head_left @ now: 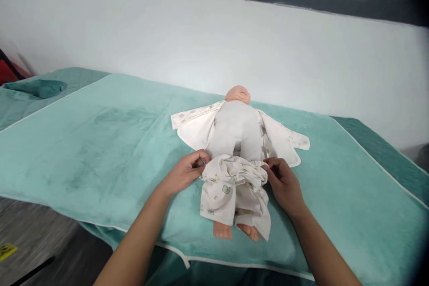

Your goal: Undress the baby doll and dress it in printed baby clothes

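A baby doll (236, 127) lies on its back, its head toward the wall and its feet toward me. An open white printed baby jacket (197, 125) spreads out on both sides of its grey cloth body. White baby pants (217, 192) with small green animal prints cover the doll's legs, the waist bunched around the thighs and the feet showing below the cuffs. My left hand (189, 170) pinches the pants' waistband at its left edge. At the right edge my right hand (283, 183) grips the same waistband between thumb and fingers.
A green plush cover (100, 143) with white piping lies under the doll. Behind it rises a white wall (201, 40) with a dark band on top. Something red (8, 71) stands at the far left. A yellow mark (7, 251) is on the grey floor.
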Action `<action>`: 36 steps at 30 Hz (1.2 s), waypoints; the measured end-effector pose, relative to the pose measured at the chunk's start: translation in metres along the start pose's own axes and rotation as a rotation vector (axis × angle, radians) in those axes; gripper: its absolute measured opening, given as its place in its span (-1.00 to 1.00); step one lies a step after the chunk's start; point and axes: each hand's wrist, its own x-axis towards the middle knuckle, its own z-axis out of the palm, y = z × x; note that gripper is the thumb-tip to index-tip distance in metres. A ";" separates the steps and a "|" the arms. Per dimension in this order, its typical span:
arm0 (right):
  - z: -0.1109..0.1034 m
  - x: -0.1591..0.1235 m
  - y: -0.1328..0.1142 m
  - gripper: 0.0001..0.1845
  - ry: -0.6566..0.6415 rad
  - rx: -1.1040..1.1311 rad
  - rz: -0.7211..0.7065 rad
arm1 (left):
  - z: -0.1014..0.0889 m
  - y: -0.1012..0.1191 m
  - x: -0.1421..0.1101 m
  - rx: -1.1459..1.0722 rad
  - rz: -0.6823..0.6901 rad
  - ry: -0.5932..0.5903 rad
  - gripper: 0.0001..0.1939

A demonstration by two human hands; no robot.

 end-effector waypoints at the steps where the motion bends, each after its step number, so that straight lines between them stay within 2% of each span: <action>1: 0.003 0.003 -0.002 -0.81 0.042 -0.004 -0.007 | 0.002 0.000 0.002 0.023 0.010 0.048 -0.98; 5: 0.012 0.016 -0.013 -0.76 0.175 0.085 -0.020 | 0.013 0.007 0.020 0.113 0.139 0.337 -0.96; 7: 0.015 0.021 -0.016 -0.73 0.219 0.136 0.019 | 0.019 0.010 0.034 0.177 0.223 0.495 -0.98; 10: 0.018 0.026 -0.013 -0.70 0.214 0.184 0.146 | 0.028 0.006 0.052 0.355 0.344 0.695 -0.94; 13: 0.021 0.030 -0.007 -0.68 0.162 0.162 0.206 | 0.032 -0.004 0.059 0.446 0.388 0.783 -0.93; 16: 0.024 0.032 -0.005 -0.70 0.158 0.078 0.190 | 0.029 -0.011 0.054 0.294 0.216 0.696 -0.98; 19: 0.024 0.034 -0.005 -0.72 0.145 0.042 0.177 | 0.023 -0.012 0.046 -0.033 -0.002 0.524 -0.80; 21: 0.022 0.033 -0.005 -0.70 0.105 0.090 0.192 | 0.020 -0.010 0.043 -0.161 -0.071 0.437 -0.74; 25: 0.013 0.030 -0.004 -0.71 -0.041 0.260 0.199 | 0.018 -0.006 0.042 -0.150 -0.116 0.372 -0.85; 27: 0.008 0.028 -0.004 -0.72 -0.138 0.327 0.155 | 0.018 -0.004 0.042 -0.127 -0.100 0.377 -0.83; 30: 0.003 0.026 -0.006 -0.63 -0.248 0.379 0.107 | 0.017 -0.003 0.041 -0.140 -0.071 0.333 -0.77; 33: 0.001 0.025 -0.009 -0.61 -0.287 0.421 0.131 | 0.015 -0.001 0.039 -0.187 -0.072 0.255 -0.70; 36: 0.000 0.026 -0.012 -0.66 -0.310 0.448 0.154 | 0.012 0.000 0.038 -0.242 -0.073 0.231 -0.64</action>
